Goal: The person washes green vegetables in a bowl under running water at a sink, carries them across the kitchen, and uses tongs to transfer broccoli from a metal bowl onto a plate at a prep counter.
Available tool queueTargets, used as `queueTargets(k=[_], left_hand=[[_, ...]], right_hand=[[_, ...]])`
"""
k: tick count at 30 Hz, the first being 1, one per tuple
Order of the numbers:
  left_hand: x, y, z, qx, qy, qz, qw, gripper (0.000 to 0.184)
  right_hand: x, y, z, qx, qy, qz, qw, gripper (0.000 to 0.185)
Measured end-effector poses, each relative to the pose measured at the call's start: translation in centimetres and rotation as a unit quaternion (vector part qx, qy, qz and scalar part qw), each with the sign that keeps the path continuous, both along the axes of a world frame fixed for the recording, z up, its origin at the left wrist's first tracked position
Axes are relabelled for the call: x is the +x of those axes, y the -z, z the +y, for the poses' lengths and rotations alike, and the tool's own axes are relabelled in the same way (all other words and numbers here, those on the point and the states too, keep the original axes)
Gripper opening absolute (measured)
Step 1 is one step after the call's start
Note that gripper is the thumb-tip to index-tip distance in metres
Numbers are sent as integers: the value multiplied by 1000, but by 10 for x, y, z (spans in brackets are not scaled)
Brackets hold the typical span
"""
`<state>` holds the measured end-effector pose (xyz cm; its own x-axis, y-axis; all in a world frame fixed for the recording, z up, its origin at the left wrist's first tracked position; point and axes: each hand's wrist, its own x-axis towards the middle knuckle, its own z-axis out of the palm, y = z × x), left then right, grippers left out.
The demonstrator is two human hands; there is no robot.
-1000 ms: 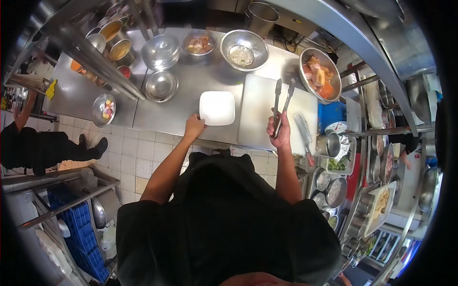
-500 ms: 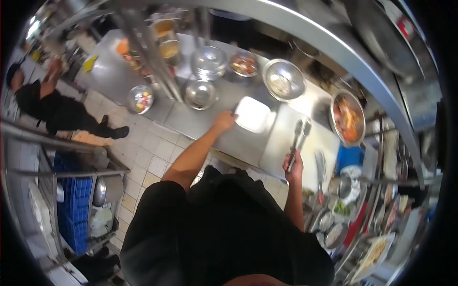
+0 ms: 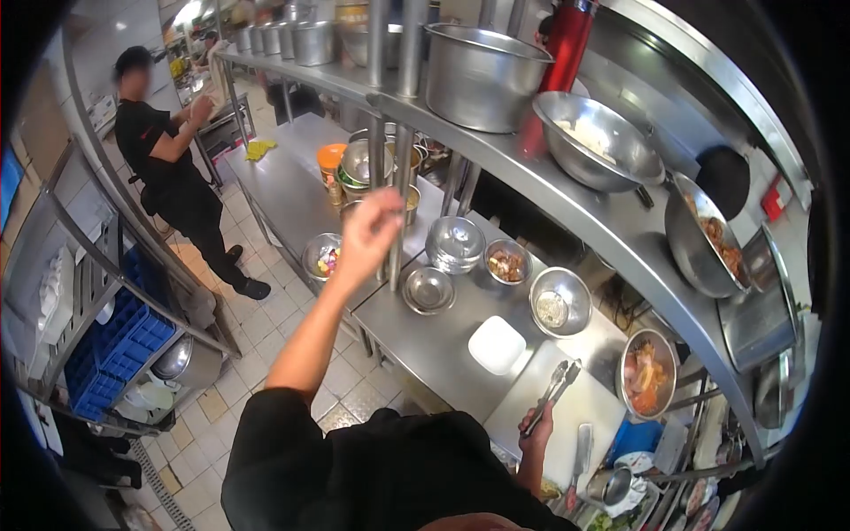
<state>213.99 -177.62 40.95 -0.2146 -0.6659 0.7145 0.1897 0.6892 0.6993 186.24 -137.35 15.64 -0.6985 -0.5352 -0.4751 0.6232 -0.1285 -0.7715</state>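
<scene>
My left hand is raised at the steel shelf post, blurred by motion, fingers apart with nothing visible in them. My right hand grips a pair of metal tongs, pointing away over the white cutting board. On the steel table beside the board lies a square white dish. A knife rests on the board, right of the tongs. Behind the white dish stand a small steel bowl, clear bowls, a bowl of brown food pieces and a larger steel bowl.
An overhead steel shelf bears a large pot and a steel bowl. A bowl of raw meat stands right of the board. Another person in black stands at the far left. Blue crates fill a rack.
My left hand has left the edge of the white dish and risen forward toward the shelf post. The view has tilted up, showing more shelf. My right hand still holds the tongs.
</scene>
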Motion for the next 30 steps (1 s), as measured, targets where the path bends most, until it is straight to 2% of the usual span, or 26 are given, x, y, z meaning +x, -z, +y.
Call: queueTargets(k=[2, 4, 6, 7, 8, 10, 14, 18, 20, 22, 24, 27, 30], left_hand=[[13, -59, -12, -77, -75, 10, 994, 20], [19, -98, -34, -99, -103, 22, 990, 20], [16, -127, -54, -144, -131, 26, 981, 20], [11, -134, -70, -239, -201, 21, 950, 19], [8, -136, -81, -265, -223, -38, 937, 20], [2, -132, -100, -309, -262, -157, 901, 22], [7, -126, -105, -333, -212, -101, 913, 25], [21, -84, -85, -306, -273, 11, 912, 27], [7, -46, -67, -237, -224, -10, 945, 44], [-20, -18, -53, -274, -184, -102, 938, 72], [-55, 3, -46, -238, -269, -156, 920, 81], [-81, 20, -72, -238, -349, -144, 895, 85], [-81, 18, -78, -167, -314, -120, 927, 87]], right_hand=[[5, -6, -9, -13, -3, 9, 1000, 38], [10, -10, -16, 4, -7, 14, 1000, 38], [15, -13, -21, 12, -10, 22, 1000, 38], [19, -13, -23, 13, -13, 27, 999, 38], [22, -13, -25, 16, -15, 31, 999, 39], [27, -10, -30, 6, -21, 34, 999, 39], [44, -12, -37, 15, -17, 35, 999, 38], [55, -10, -41, 24, -32, 51, 998, 40], [64, -12, -47, 21, -20, 51, 998, 40], [70, -12, -49, 19, -7, 41, 999, 40], [68, -6, -52, 13, 3, 23, 1000, 40], [77, -21, -58, 14, 23, 35, 999, 38], [85, -27, -56, 14, 32, 36, 999, 37]])
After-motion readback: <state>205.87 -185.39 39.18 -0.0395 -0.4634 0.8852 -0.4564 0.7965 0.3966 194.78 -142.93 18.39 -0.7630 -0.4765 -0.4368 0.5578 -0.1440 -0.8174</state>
